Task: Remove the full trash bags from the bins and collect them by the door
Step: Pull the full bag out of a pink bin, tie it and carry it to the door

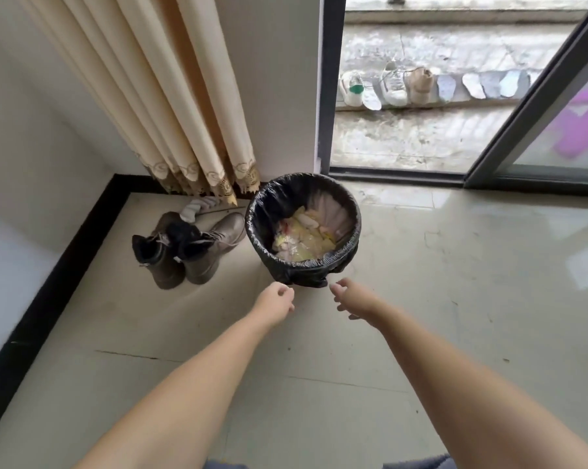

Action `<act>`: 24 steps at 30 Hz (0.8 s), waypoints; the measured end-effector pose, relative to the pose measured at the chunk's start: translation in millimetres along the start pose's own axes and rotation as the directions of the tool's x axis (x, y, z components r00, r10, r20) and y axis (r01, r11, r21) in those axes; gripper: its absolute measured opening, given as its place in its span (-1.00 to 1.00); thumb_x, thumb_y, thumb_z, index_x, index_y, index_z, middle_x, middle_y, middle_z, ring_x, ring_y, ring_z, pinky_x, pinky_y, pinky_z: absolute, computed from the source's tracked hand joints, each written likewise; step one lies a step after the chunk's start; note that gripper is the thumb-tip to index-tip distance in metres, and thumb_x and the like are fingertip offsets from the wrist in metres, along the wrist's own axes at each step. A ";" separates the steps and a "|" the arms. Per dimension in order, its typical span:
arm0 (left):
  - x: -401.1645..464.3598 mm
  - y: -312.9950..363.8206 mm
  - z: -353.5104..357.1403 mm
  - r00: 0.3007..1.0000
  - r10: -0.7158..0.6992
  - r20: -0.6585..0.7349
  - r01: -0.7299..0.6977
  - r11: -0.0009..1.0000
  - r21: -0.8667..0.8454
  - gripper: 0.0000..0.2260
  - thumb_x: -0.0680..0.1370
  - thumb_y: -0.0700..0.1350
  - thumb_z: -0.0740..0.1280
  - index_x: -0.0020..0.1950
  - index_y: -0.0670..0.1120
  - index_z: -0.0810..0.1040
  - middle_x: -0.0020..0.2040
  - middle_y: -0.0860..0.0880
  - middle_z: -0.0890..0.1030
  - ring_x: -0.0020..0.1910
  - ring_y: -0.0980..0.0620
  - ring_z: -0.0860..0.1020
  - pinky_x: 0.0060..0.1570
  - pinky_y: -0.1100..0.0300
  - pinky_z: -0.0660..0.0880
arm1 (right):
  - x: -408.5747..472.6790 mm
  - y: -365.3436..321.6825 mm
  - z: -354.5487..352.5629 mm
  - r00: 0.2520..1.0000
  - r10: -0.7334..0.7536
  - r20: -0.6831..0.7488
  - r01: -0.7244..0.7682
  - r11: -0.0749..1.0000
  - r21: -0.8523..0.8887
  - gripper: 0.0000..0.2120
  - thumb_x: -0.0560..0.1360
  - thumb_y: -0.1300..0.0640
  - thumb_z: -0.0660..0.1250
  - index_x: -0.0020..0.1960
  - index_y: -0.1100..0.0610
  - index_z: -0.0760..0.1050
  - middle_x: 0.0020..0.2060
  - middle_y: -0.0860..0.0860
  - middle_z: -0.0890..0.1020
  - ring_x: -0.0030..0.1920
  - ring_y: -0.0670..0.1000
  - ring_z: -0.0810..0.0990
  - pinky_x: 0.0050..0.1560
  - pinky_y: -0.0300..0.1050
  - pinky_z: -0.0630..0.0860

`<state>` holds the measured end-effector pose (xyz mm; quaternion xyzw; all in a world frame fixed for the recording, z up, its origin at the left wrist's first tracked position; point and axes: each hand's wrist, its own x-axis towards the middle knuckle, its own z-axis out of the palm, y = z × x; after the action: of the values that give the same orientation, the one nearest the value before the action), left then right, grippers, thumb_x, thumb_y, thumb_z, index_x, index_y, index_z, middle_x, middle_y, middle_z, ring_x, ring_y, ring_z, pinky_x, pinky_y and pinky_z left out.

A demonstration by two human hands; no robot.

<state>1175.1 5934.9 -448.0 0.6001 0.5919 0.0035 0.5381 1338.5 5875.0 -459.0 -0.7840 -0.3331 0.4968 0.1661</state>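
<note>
A: Where does it all stand?

B: The floor (455, 299) is pale tile, with an open sliding door (536, 106) at the back and a curtain (170, 96) in the corner. Between them, just in front of the door frame, stands the bin (302, 231), lined with a black trash bag (262, 211) whose top is folded down over the rim. Paper waste (302, 238) sits low inside. A pair of boots (184, 252) lies just beside it on the curtain side

A: And the hands?

B: Both reach toward the near rim and touch nothing. The left hand (276, 301) has its fingers loosely curled and empty; the right hand (352, 297) is relaxed, fingers slightly spread

A: So how should the bag come out?

B: I'd peel the folded edge off the rim at two opposite points, gather it toward the middle, then lift straight up so the bin stays put and nothing spills. Thin plastic may tear if yanked
</note>
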 end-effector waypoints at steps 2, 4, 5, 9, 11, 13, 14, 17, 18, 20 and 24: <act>49.2 -10.8 7.4 0.997 -0.004 -0.078 -0.008 0.989 -0.146 -0.78 0.63 -0.01 0.08 0.08 -0.13 0.40 -0.19 -0.05 0.56 -0.21 0.01 0.52 -0.18 0.16 0.46 | 46.5 2.6 11.1 0.999 0.002 -0.049 0.007 0.983 0.182 -0.68 0.58 -0.02 0.05 0.07 0.22 0.39 -0.07 0.13 0.53 -0.07 0.10 0.56 -0.12 -0.04 0.49; 96.0 -18.0 10.8 0.989 -0.003 -0.147 -0.037 0.962 -0.269 -0.65 0.62 0.07 0.05 0.13 -0.18 0.42 -0.05 -0.13 0.58 -0.10 -0.04 0.57 0.02 0.09 0.51 | 89.2 3.8 21.6 0.995 0.038 -0.090 0.002 0.914 0.406 -0.66 0.58 -0.06 0.05 0.09 0.21 0.37 -0.07 0.10 0.55 -0.15 0.05 0.57 -0.17 -0.05 0.52; 116.0 -20.5 10.4 0.983 -0.020 -0.180 -0.039 0.946 -0.322 -0.59 0.61 0.10 0.06 0.19 -0.21 0.42 0.05 -0.16 0.58 0.00 -0.11 0.57 0.14 0.01 0.50 | 108.0 4.5 26.2 0.992 0.051 -0.118 0.013 0.871 0.490 -0.63 0.58 -0.06 0.06 0.10 0.23 0.39 -0.07 0.11 0.58 -0.18 0.04 0.59 -0.24 -0.08 0.52; 145.0 -31.2 9.2 0.981 -0.049 -0.190 -0.068 0.825 -0.561 -0.70 0.60 0.01 0.18 0.14 -0.20 0.46 -0.06 -0.11 0.62 -0.19 -0.03 0.62 -0.07 0.05 0.59 | 140.2 8.7 37.8 0.983 0.101 -0.152 0.038 0.699 0.714 -0.72 0.59 0.03 0.11 0.05 0.25 0.40 -0.18 0.16 0.66 -0.36 0.03 0.67 -0.45 -0.16 0.53; 131.5 -30.2 10.4 0.990 -0.092 -0.106 -0.003 0.742 -0.671 -0.81 0.59 -0.07 0.22 0.06 -0.18 0.47 -0.20 -0.09 0.59 -0.29 0.01 0.58 -0.19 0.11 0.56 | 132.1 10.2 36.4 0.982 0.147 -0.116 -0.010 0.659 0.753 -0.81 0.57 0.09 0.11 -0.02 0.21 0.40 -0.30 0.15 0.64 -0.48 -0.01 0.65 -0.53 -0.21 0.52; 113.3 -32.1 15.3 0.993 -0.114 -0.030 0.061 0.720 -0.692 -0.84 0.58 -0.09 0.24 -0.01 -0.17 0.50 -0.26 -0.10 0.60 -0.32 0.00 0.58 -0.24 0.13 0.56 | 122.1 13.9 29.0 0.978 0.172 -0.118 -0.032 0.685 0.727 -0.83 0.56 0.10 0.12 -0.11 0.18 0.39 -0.34 0.12 0.61 -0.56 -0.05 0.61 -0.56 -0.24 0.50; 105.4 -33.7 18.0 0.994 -0.109 0.011 0.087 0.721 -0.687 -0.83 0.58 -0.08 0.24 -0.05 -0.17 0.51 -0.27 -0.11 0.60 -0.32 0.00 0.59 -0.25 0.14 0.56 | 118.8 16.5 22.9 0.976 0.179 -0.126 -0.038 0.702 0.711 -0.82 0.55 0.08 0.13 -0.14 0.16 0.38 -0.34 0.11 0.59 -0.58 -0.06 0.59 -0.58 -0.26 0.49; 102.2 -43.3 26.1 0.987 -0.093 0.133 0.157 0.746 -0.648 -0.74 0.57 0.04 0.26 -0.07 -0.15 0.53 -0.23 -0.10 0.62 -0.25 -0.02 0.60 -0.20 0.12 0.57 | 114.2 30.3 3.8 0.973 0.193 -0.129 -0.065 0.760 0.647 -0.79 0.55 0.05 0.12 -0.20 0.13 0.34 -0.33 0.07 0.54 -0.65 -0.11 0.54 -0.62 -0.30 0.47; 104.9 -45.6 27.9 0.984 -0.098 0.145 0.170 0.745 -0.645 -0.69 0.56 0.10 0.25 -0.04 -0.15 0.53 -0.19 -0.11 0.62 -0.22 -0.04 0.59 -0.15 0.09 0.56 | 114.2 37.1 -0.4 0.973 0.193 -0.124 -0.072 0.772 0.632 -0.79 0.56 0.05 0.12 -0.20 0.13 0.33 -0.32 0.08 0.53 -0.66 -0.12 0.52 -0.62 -0.31 0.47; 112.9 -47.4 30.0 0.987 -0.150 0.063 0.153 0.718 -0.679 -0.62 0.54 0.19 0.22 0.03 -0.13 0.51 -0.10 -0.11 0.61 -0.14 -0.06 0.59 -0.06 0.04 0.55 | 113.9 48.5 -4.7 0.974 0.194 -0.113 -0.083 0.780 0.621 -0.79 0.55 0.06 0.12 -0.20 0.15 0.34 -0.34 0.08 0.52 -0.67 -0.12 0.51 -0.64 -0.32 0.45; 119.0 -48.0 28.3 0.966 -0.249 -0.075 0.102 0.628 -0.771 -0.59 0.49 0.23 0.26 0.12 -0.08 0.48 0.01 -0.09 0.59 -0.03 -0.08 0.59 -0.09 0.03 0.55 | 106.3 57.1 -2.4 0.984 0.158 -0.078 -0.077 0.783 0.617 -0.79 0.57 0.06 0.12 -0.03 0.21 0.38 -0.34 0.08 0.52 -0.62 -0.10 0.53 -0.61 -0.31 0.46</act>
<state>1194.9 5988.3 -566.4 0.2548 0.6358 0.2518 0.6837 1391.3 5906.9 -562.7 -0.7368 -0.0938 0.5369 0.4002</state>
